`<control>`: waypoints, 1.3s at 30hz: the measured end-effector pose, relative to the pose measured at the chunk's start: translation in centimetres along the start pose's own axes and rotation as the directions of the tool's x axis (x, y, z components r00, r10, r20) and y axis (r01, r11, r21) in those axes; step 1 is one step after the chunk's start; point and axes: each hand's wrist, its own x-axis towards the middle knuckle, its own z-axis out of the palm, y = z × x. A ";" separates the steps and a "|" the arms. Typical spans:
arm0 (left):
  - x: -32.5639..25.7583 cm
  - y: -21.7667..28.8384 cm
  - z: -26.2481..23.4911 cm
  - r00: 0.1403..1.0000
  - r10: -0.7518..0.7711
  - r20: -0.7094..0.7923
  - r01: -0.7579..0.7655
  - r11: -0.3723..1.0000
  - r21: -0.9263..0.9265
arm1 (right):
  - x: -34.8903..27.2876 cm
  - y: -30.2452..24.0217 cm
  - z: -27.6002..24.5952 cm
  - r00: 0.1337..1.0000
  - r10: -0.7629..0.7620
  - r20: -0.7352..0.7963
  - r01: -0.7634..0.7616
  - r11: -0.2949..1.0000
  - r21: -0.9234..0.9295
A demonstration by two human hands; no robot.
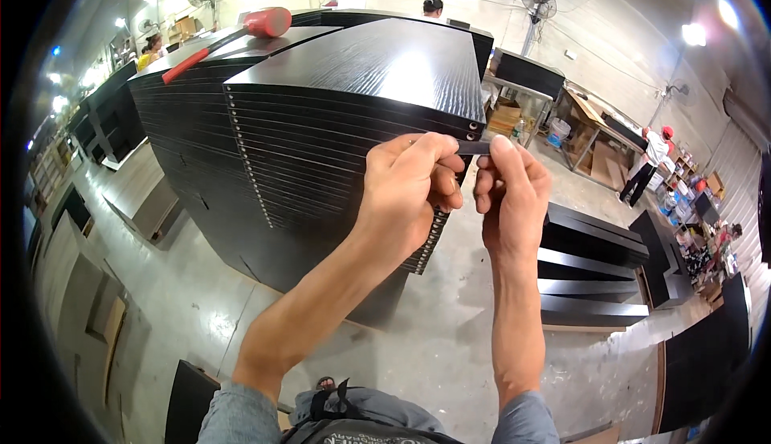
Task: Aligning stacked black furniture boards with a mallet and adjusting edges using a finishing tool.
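My left hand (405, 183) and my right hand (516, 191) are raised at chest height, close together. Stretched between them is a short dark strip (472, 147), pinched between thumb and fingers at each end. What the strip is made of, I cannot make out. Just behind my hands rises a tall stack of black panels (361, 58) with a glossy wood-grain top. Small round holes or fittings run down the panel edges at the corners. My left hand overlaps the stack's front right corner.
A mallet (268, 22) with a red head and red grip lies on the stack's far left part. Black boards (590, 290) lie on the floor at right, and panels (140, 191) stand at left. Co-workers (649, 159) are farther back, near workbenches (598, 118).
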 end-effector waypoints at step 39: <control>4.6 3.2 -1.9 0.032 0.471 0.882 -0.787 -0.531 0.312 | 4.7 -2.2 -2.6 0.170 -0.689 0.704 0.836 -0.278 -0.474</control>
